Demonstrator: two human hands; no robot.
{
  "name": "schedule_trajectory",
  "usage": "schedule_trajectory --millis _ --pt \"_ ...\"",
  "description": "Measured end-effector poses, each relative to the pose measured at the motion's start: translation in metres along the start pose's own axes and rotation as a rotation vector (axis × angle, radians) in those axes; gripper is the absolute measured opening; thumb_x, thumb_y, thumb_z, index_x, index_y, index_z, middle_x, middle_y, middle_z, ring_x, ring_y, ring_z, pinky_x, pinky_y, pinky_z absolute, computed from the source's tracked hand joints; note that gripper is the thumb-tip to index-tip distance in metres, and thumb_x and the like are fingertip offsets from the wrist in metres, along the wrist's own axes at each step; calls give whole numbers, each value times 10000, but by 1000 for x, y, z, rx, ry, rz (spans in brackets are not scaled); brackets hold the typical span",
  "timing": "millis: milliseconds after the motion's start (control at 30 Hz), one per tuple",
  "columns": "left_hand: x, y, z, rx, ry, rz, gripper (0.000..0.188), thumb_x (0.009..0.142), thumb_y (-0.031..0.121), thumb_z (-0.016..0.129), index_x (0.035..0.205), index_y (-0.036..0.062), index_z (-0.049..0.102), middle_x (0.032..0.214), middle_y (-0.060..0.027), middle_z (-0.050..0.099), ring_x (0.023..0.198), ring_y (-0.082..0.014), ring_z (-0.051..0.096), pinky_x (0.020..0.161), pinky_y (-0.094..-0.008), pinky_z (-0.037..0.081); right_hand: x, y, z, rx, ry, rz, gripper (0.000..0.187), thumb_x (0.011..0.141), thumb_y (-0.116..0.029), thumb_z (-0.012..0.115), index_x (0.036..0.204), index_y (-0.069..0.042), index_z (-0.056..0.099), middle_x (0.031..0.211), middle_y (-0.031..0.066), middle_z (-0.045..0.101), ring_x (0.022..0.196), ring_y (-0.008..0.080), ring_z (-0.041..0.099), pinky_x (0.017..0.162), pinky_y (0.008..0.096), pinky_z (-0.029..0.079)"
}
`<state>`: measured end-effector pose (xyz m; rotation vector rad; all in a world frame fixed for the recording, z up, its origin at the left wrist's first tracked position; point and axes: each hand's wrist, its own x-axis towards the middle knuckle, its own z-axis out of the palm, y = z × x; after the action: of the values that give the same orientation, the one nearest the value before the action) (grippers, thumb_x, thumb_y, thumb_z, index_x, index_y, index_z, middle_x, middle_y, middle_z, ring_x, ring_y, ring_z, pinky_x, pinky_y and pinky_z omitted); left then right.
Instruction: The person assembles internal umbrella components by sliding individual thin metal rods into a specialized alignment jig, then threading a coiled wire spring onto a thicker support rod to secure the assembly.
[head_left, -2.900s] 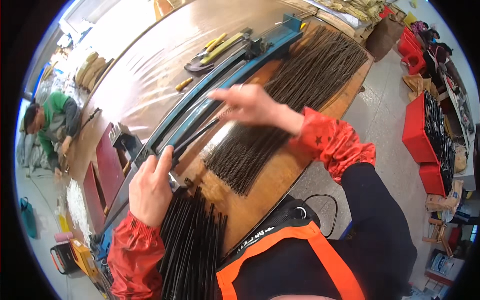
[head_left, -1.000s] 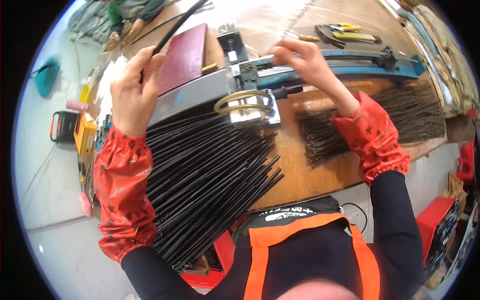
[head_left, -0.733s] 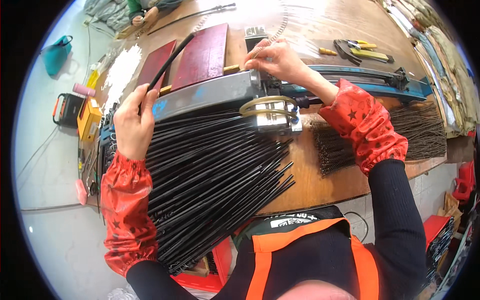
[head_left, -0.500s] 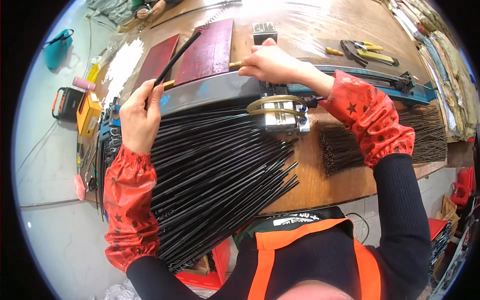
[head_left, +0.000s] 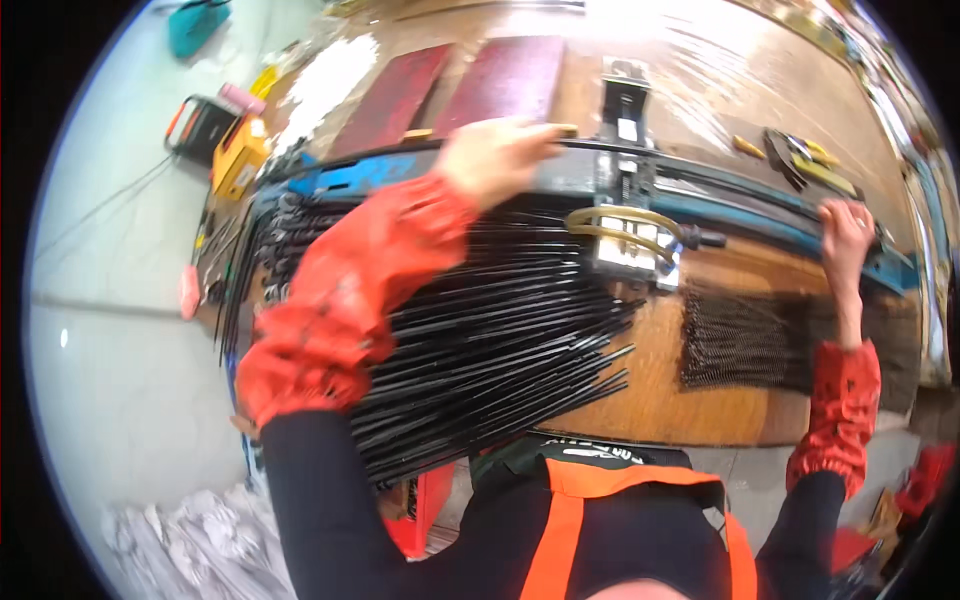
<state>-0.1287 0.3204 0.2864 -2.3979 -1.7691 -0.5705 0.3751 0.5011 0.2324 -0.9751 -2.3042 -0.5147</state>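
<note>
My left hand (head_left: 497, 162), smeared by motion, is closed over the machine's long rail, with fingers pointing right. A slim black tube (head_left: 390, 149) runs along the rail's far edge and passes under that hand. My right hand (head_left: 846, 235) makes a fist at the right end of the blue rail (head_left: 740, 212); whatever it grips is hidden. Between the hands stands the metal clamp block (head_left: 632, 250) with its curved yellowish hose (head_left: 615, 216). Many black tubes (head_left: 500, 300) lie fanned out in front of the rail.
Dark coil springs (head_left: 745, 340) lie in a bundle at the right. Behind the rail are two dark red boards (head_left: 505, 85), pliers (head_left: 785, 158) and white strips (head_left: 335, 80). A yellow box (head_left: 240, 157) and black case (head_left: 200, 130) stand left.
My left hand has moved right along the rail, bringing the raised black tube down against it. My right hand has gone from the middle to the rail's right end. The view has shifted.
</note>
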Motion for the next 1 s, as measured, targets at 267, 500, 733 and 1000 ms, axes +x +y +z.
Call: schedule_trajectory --millis 267,500,733,1000 --pt "18 -5 37 -35 -78 -69 245 983 305 598 1010 63 630 907 -122 686 827 -361 672 691 -454 536 -9 12 24 234 63 84 128 973 -133 622 962 -8 644 908 134 635 906 311 592 850 407 460" --pt "21 -5 47 -79 -130 -96 277 991 291 577 1036 21 620 992 -175 701 915 -377 676 760 -462 546 -12 11 24 218 40 118 144 975 -152 628 960 -10 645 918 136 641 919 315 598 857 417 462" --pt "20 3 48 -99 -8 -68 181 996 271 553 991 109 632 832 -175 673 806 -391 665 671 -513 515 -5 -59 -10 118 -59 51 430 920 -20 623 1342 -103 625 1363 58 634 1353 249 492 1123 406 326" --pt "24 9 52 105 -55 -133 195 988 326 558 1029 148 628 790 -143 690 749 -384 679 619 -513 519 -14 -149 -32 415 -16 24 269 861 -179 741 1118 -103 720 876 12 699 895 203 620 828 357 359"
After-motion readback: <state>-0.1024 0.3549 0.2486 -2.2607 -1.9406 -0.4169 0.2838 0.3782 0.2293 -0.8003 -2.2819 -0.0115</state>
